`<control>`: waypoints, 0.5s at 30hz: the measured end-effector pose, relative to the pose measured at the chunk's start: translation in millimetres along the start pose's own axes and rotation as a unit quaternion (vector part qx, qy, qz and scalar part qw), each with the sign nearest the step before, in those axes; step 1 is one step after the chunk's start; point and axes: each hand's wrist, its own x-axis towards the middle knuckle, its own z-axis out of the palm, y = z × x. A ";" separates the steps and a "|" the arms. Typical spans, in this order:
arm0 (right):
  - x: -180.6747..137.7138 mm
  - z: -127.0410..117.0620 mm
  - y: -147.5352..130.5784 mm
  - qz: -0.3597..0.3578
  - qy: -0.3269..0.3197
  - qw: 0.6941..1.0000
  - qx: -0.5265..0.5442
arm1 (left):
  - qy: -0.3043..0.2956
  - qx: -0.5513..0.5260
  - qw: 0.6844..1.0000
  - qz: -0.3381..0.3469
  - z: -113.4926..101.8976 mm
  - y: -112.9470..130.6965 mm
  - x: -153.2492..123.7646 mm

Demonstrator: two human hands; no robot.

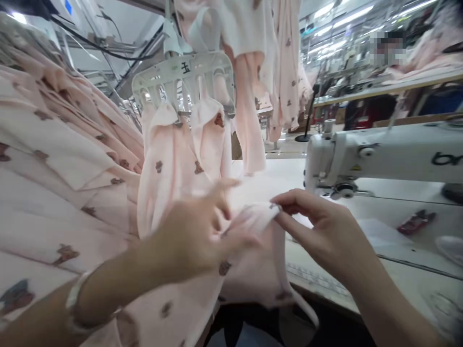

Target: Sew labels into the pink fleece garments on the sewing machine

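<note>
A pale pink garment piece point(249, 270) with small brown bear prints hangs in front of me, a thin strap dangling from its lower right. My right hand point(321, 224) pinches its top edge between thumb and fingertips. On the other side, my left hand point(191, 236) is blurred by motion, with thumb and forefinger spread apart beside the cloth. Whether its curled fingers touch the fabric I cannot tell. Behind it, pink printed pieces point(170, 164) hang from a white slotted plastic hanger point(184, 70).
At right stands a white sewing machine point(394, 152) on a white table point(390, 200). Small red-handled snips point(415, 222) lie on the tabletop. Many pink garments point(65, 159) hang at left, more overhead. Another person point(388, 53) is at a far workstation.
</note>
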 end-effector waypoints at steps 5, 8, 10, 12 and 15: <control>-25.5 7.4 -7.5 -0.081 0.221 0.954 -0.187 | -0.057 0.066 0.990 0.108 37.5 33.3 56.9; -59.9 43.7 -9.9 -0.065 0.104 0.979 -0.163 | -0.023 0.093 0.986 0.134 9.7 42.6 97.6; -80.0 76.3 -5.8 -0.007 0.016 0.986 -0.168 | 0.003 0.120 0.983 0.137 -4.0 50.1 116.1; -96.2 102.8 3.2 0.017 0.009 0.983 -0.183 | 0.016 0.133 0.984 0.115 -8.7 55.2 126.0; -112.8 114.8 19.5 -0.014 0.124 0.964 -0.237 | 0.020 0.121 0.989 0.079 -8.6 52.0 126.7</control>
